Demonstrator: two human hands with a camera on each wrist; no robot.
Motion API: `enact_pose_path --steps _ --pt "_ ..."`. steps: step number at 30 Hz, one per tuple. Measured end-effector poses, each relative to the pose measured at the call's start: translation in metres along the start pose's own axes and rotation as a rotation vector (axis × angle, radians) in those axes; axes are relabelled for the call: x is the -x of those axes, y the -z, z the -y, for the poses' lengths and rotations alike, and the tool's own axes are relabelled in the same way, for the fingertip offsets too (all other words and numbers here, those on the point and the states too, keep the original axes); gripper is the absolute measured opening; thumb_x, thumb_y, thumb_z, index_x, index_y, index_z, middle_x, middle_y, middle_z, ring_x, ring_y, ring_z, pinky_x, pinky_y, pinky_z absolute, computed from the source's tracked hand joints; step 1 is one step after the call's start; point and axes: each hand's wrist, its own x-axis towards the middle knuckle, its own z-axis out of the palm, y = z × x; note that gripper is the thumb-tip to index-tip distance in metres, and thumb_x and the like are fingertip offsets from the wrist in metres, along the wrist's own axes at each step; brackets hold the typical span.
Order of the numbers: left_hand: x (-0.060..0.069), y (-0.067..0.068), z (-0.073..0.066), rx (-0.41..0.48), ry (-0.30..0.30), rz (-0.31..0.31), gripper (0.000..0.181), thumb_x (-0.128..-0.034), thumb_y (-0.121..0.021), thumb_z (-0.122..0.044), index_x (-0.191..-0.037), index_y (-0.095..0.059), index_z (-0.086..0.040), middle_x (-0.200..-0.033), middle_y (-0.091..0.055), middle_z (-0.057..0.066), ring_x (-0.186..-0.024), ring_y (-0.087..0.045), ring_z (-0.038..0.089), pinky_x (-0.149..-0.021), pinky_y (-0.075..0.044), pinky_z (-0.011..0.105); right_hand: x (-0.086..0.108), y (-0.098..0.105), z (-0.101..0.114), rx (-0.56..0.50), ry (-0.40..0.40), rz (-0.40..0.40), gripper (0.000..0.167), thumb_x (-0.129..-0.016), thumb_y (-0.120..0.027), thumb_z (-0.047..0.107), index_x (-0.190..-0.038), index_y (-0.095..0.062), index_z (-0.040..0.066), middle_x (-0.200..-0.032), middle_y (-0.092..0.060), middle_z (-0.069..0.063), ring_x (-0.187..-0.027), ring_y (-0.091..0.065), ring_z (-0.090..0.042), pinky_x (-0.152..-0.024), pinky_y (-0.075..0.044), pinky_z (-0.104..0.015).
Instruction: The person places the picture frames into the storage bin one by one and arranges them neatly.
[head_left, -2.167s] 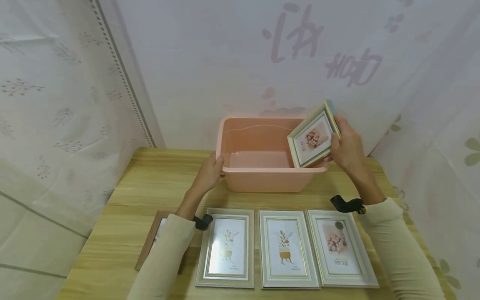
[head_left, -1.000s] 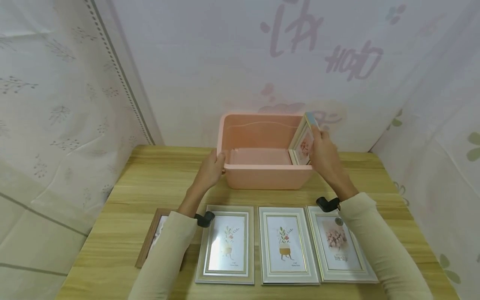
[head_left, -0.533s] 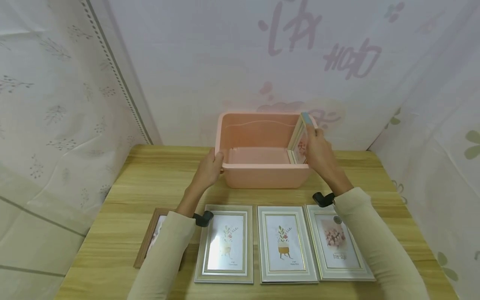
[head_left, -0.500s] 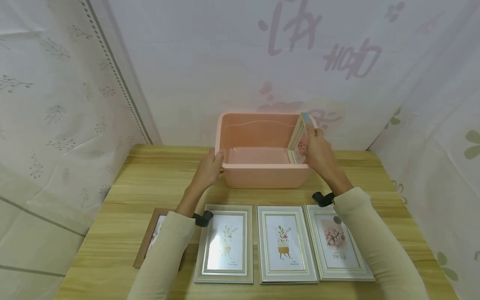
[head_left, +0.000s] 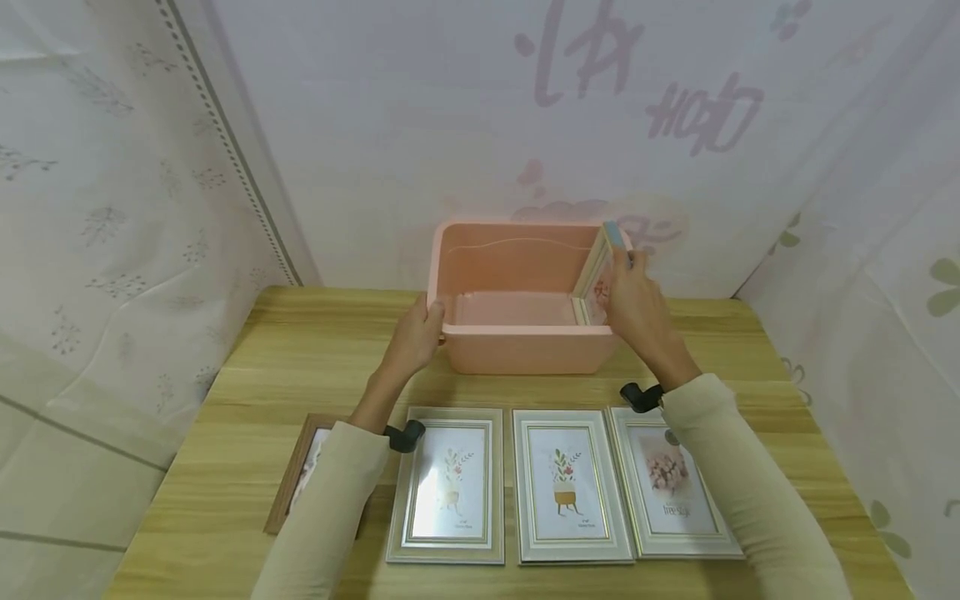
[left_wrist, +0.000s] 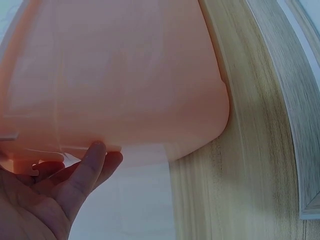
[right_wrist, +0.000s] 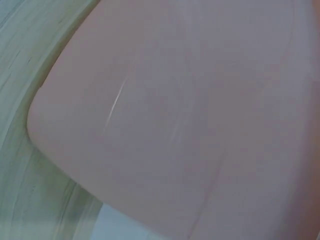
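A pink plastic bin (head_left: 525,353) stands at the back of the table. My left hand (head_left: 411,337) grips its left rim; in the left wrist view that hand (left_wrist: 55,200) has its fingers curled at the rim, with the outer wall (left_wrist: 125,80) beyond. At the bin's right end, my right hand (head_left: 643,304) holds a picture frame (head_left: 594,275) with a pink flower print. This picture frame stands on edge inside, leaning along the right wall, its right part hidden behind the hand. Only the bin's wall (right_wrist: 165,115) and some tabletop show in the right wrist view.
In front of the bin lie a brown picture frame (head_left: 300,475), partly under the left sleeve, a champagne one (head_left: 397,508), and two white ones (head_left: 525,500), (head_left: 633,508). The wooden table (head_left: 360,317) meets a printed cloth backdrop (head_left: 375,150).
My right hand has lowered the picture frame from its tilt over the bin's right rim to nearly upright inside, moving left. During the last half second both hands stay almost still.
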Motion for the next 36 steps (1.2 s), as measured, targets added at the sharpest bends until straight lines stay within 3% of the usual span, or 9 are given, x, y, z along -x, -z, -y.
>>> enact_pose_path --steps 4,12,16,21,25,30,36 --pt "0.001 0.001 -0.001 0.0 0.012 0.0 0.041 -0.1019 -0.028 -0.034 -0.111 -0.05 0.0 -0.091 -0.054 0.014 -0.088 -0.062 0.028 -0.074 -0.059 0.035 -0.001 0.001 0.002 -0.007 0.006 0.005 0.07 -0.086 -0.056 -0.009 -0.148 -0.023 -0.005 -0.137 -0.031 -0.038 -0.061 -0.058 -0.043 -0.041 -0.048 -0.039" --pt "0.002 0.0 -0.002 -0.024 0.002 -0.012 0.038 -0.1008 -0.028 -0.033 -0.106 -0.05 -0.002 -0.091 -0.058 0.014 -0.083 -0.064 0.028 -0.064 -0.052 0.03 0.0 -0.001 0.007 0.088 -0.031 -0.057 0.064 -0.086 -0.061 0.0 -0.141 -0.029 -0.004 -0.128 -0.038 -0.038 -0.067 -0.06 -0.047 -0.046 -0.052 -0.052" --pt "0.002 -0.001 -0.002 -0.013 0.008 -0.011 0.038 -0.1009 -0.028 -0.033 -0.106 -0.049 -0.003 -0.09 -0.056 0.014 -0.083 -0.064 0.029 -0.066 -0.056 0.031 0.001 -0.002 0.008 0.12 -0.039 -0.069 0.064 -0.086 -0.065 0.005 -0.139 -0.031 -0.004 -0.126 -0.039 -0.039 -0.074 -0.06 -0.049 -0.049 -0.054 -0.054" --pt "0.002 -0.002 -0.001 0.006 0.015 -0.006 0.041 -0.101 -0.028 -0.034 -0.11 -0.049 0.0 -0.09 -0.054 0.015 -0.083 -0.063 0.029 -0.069 -0.059 0.035 0.0 -0.002 0.004 0.169 -0.097 -0.074 0.07 -0.082 -0.075 0.016 -0.137 -0.036 -0.003 -0.125 -0.04 -0.037 -0.095 -0.053 -0.052 -0.062 -0.054 -0.063" --pt "0.002 -0.001 -0.001 0.006 0.028 0.004 0.045 -0.1015 -0.027 -0.035 -0.116 -0.048 0.002 -0.096 -0.055 0.017 -0.085 -0.063 0.03 -0.072 -0.061 0.039 -0.002 -0.001 -0.001 0.163 -0.134 -0.054 0.078 -0.081 -0.077 0.023 -0.142 -0.035 -0.001 -0.134 -0.037 -0.034 -0.113 -0.045 -0.054 -0.082 -0.049 -0.067" --pt "0.003 0.0 -0.001 0.025 0.042 0.015 0.05 -0.1028 -0.026 -0.035 -0.125 -0.047 0.004 -0.102 -0.057 0.019 -0.088 -0.062 0.033 -0.077 -0.061 0.046 -0.004 0.002 -0.004 0.129 -0.131 -0.038 0.081 -0.081 -0.075 0.021 -0.146 -0.03 -0.001 -0.141 -0.034 -0.034 -0.115 -0.046 -0.056 -0.087 -0.045 -0.068" --pt "0.002 0.0 -0.002 0.028 0.028 0.023 0.047 -0.1044 -0.027 -0.033 -0.127 -0.046 0.003 -0.102 -0.057 0.019 -0.088 -0.062 0.032 -0.078 -0.061 0.048 -0.003 0.003 -0.007 0.069 -0.147 -0.024 0.067 -0.092 -0.057 0.018 -0.149 -0.028 -0.002 -0.142 -0.035 -0.034 -0.112 -0.049 -0.056 -0.084 -0.047 -0.07"
